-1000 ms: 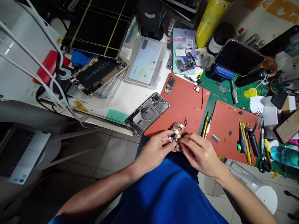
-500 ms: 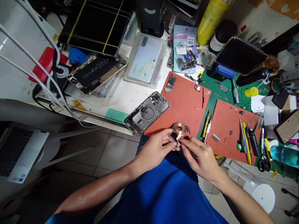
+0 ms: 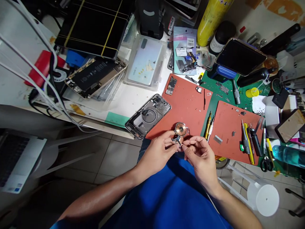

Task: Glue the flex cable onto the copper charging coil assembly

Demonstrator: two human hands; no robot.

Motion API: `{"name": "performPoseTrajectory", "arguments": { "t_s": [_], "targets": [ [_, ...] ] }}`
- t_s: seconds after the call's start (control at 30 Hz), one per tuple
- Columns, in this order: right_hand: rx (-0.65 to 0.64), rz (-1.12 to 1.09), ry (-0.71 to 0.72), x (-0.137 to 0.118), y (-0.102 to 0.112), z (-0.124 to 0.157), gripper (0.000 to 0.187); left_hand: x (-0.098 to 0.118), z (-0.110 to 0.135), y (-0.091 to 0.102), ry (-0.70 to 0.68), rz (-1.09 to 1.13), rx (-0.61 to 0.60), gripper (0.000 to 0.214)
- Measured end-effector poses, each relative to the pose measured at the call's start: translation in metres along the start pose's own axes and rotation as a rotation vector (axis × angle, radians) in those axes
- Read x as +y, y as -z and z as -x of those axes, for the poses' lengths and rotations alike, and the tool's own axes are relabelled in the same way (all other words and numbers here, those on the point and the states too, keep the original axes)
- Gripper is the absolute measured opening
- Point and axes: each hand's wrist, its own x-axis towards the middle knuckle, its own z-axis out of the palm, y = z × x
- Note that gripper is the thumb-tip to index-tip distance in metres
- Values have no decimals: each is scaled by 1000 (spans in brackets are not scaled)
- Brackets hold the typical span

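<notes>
- Coil part point(image 3: 180, 129): up over the near edge of the left orange mat point(image 3: 188, 103), copper face toward my camera. I judge its thin ribbon tail the weakest bit; a sharp bend or sideways pull could tear it.
- Left hand point(image 3: 156, 154): fingers and thumb pinched on the coil part's lower side. Too hard a squeeze could crease it; too loose, and it could twist.
- Right hand point(image 3: 202, 157): thumb and forefinger tips nearly together at the tail end. I cannot tell whether they grip it. Uneven force between my two hands is the likely cause of damage.
- Below: lap of the blue shirt point(image 3: 157, 194), then tiled floor point(image 3: 111, 159). A slip this near the counter point(image 3: 119, 97) edge could lose the part.
- Phone frame point(image 3: 148, 116): open, left of the hands, overlapping the mat. An elbow or wrist knock could shift it.
</notes>
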Motion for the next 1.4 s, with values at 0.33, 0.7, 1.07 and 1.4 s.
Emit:
{"name": "performPoseTrajectory", "arguments": {
  "t_s": [0.33,0.7,1.07,1.4],
  "targets": [
    [-45,285,186,-3,-4,6,18,-3,0,4,-14,-2,-19,37],
    [-87,397,196,-7,-6,0,26,-4,-1,7,-26,-70,-33,36],
    [-57,641,303,-8,-4,1,15,-4,0,9,-11,-98,-18,41],
    [-63,710,323,-10,-7,-1,13,1,3,4,-69,-143,38,36]
  ]
}}
